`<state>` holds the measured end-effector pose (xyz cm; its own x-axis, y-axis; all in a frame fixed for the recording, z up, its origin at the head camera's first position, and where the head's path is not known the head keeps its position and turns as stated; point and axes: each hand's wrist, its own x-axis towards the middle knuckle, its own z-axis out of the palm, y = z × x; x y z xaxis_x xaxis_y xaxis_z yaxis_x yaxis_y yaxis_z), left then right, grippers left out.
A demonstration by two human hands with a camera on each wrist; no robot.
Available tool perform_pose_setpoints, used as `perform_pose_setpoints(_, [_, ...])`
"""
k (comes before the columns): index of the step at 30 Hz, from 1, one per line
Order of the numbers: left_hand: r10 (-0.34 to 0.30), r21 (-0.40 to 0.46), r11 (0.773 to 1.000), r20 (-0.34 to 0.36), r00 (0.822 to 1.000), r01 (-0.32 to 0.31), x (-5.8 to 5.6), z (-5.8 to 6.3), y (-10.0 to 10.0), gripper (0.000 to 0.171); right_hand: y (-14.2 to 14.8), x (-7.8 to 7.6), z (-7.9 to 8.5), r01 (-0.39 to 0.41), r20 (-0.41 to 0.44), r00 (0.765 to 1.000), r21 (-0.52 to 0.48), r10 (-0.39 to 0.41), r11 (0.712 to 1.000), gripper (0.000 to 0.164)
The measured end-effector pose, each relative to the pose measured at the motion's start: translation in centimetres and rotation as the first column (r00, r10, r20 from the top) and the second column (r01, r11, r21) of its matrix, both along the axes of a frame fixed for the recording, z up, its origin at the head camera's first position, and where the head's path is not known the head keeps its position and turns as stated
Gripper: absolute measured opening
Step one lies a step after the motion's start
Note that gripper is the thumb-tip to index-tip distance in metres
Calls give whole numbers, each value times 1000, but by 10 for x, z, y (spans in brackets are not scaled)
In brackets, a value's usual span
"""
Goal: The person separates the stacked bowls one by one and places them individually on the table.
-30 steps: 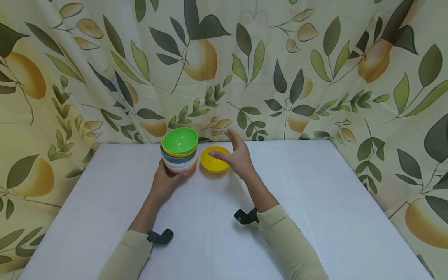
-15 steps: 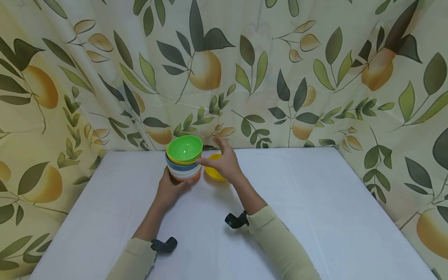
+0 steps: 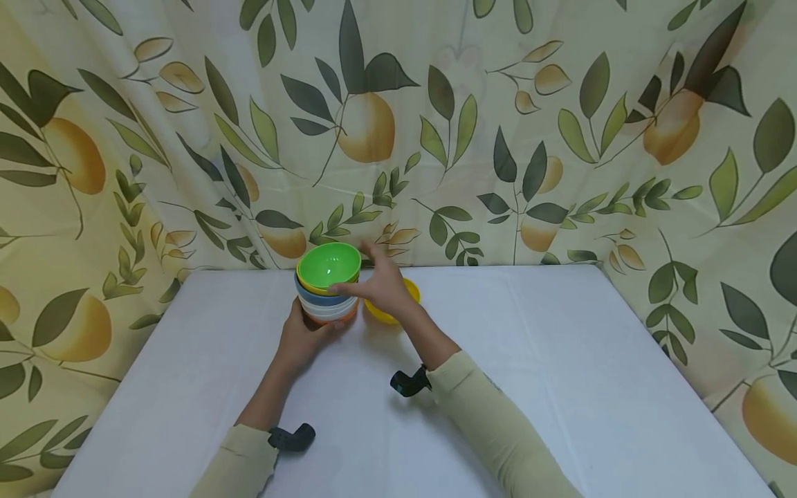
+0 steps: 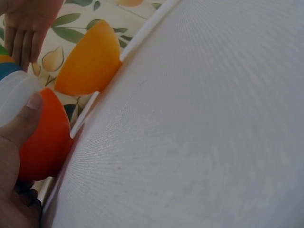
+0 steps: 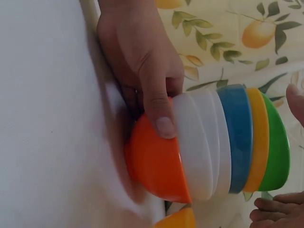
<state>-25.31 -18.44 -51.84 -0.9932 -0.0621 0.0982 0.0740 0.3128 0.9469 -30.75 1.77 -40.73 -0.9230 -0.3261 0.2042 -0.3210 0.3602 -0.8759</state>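
Your stack [image 5: 216, 142] stands at the far side of the worktop [image 3: 529, 380], mouths upward. From the bottom it reads: orange bowl [image 5: 159, 159], white section [image 5: 202, 142], blue bowl [image 5: 239, 137], yellow bowl [image 5: 259, 137], green bowl [image 3: 330, 266]. Each is smooth, round-walled and of one plain colour. The green interior shows small bright reflections; the orange wall narrows to a foot. Several rims show in the white section, set slightly uneven; you cannot tell the exact bowl count there.

Your left hand [image 3: 303, 339] is at the bottom of the stack, fingers clamped on the orange bowl, thumb tip near its rim. Your right hand [image 3: 382, 283] is at the top right of the stack, fingers and thumb spread apart beside the green bowl; the right wrist view shows a gap between them.

A lone bowl [image 4: 92, 59], yellow, stands upright just right of the stack, partly covered by your right hand in the head view. Behind the stack hangs a cloth [image 3: 529, 124] printed with leaves and fruit.
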Motion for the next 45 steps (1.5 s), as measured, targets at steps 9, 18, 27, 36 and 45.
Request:
perform_pose_setpoints(9, [3, -18, 1000, 13, 1000, -2, 0, 0, 0, 112, -8, -5, -1, -70, -55, 996, 26, 72, 997, 93])
perform_pose_setpoints(18, [-14, -4, 1000, -9, 1000, 14, 0, -1, 0, 110, -15, -9, 3, -53, -54, 997, 65, 57, 996, 91])
perform_pose_setpoints(27, [-8, -11, 1000, -4, 1000, 8, -1, -1, -1, 112, -16, -10, 5, -54, -43, 997, 77, 58, 996, 97])
perform_pose_setpoints(36, [-11, -10, 1000, -5, 1000, 11, -1, -2, -2, 113, -16, -12, 6, -52, -46, 997, 63, 55, 997, 92])
perform_pose_setpoints(45, [2, -14, 1000, -6, 1000, -2, -3, -5, -2, 115, -16, -11, 6, -65, -59, 996, 30, 67, 997, 86])
